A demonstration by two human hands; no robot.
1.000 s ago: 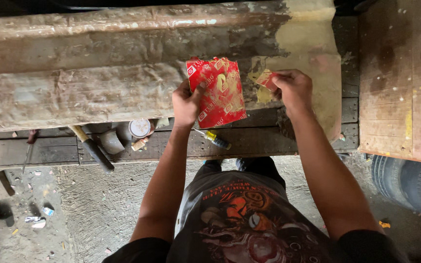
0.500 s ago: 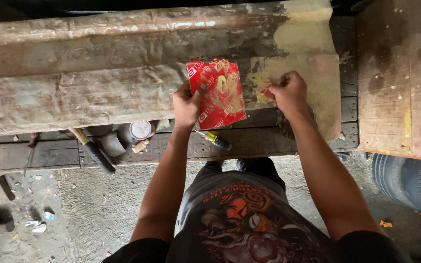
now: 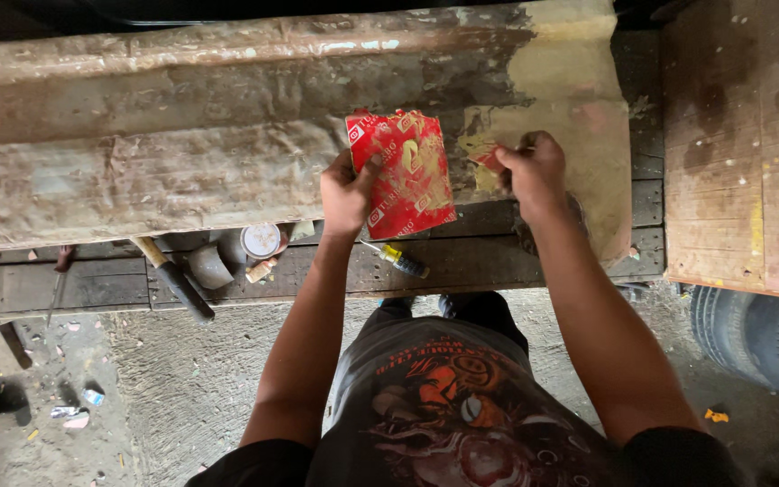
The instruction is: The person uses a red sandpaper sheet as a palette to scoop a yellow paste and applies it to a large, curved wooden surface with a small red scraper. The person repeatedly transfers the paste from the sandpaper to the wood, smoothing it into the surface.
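My left hand [image 3: 346,191] grips the left edge of a red sheet with yellow markings [image 3: 403,171], holding it upright over a long, worn, paint-scraped metal panel [image 3: 182,162]. My right hand [image 3: 534,171] is closed on a small red folded piece [image 3: 487,160] and presses it against the yellowish patch [image 3: 561,99] at the panel's right end. The two hands are a short distance apart.
The panel lies on a dark wooden bench [image 3: 462,266]. On the bench below it sit a yellow-handled screwdriver [image 3: 398,260], a small round tin [image 3: 261,241], a grey pipe elbow [image 3: 209,266] and a black-handled tool [image 3: 173,281]. A wooden board [image 3: 741,144] and a tyre [image 3: 759,338] are at the right.
My right hand has slid a little down and left along the yellowish patch, with the small red piece now mostly hidden under its fingers. The left hand keeps the red sheet in place.
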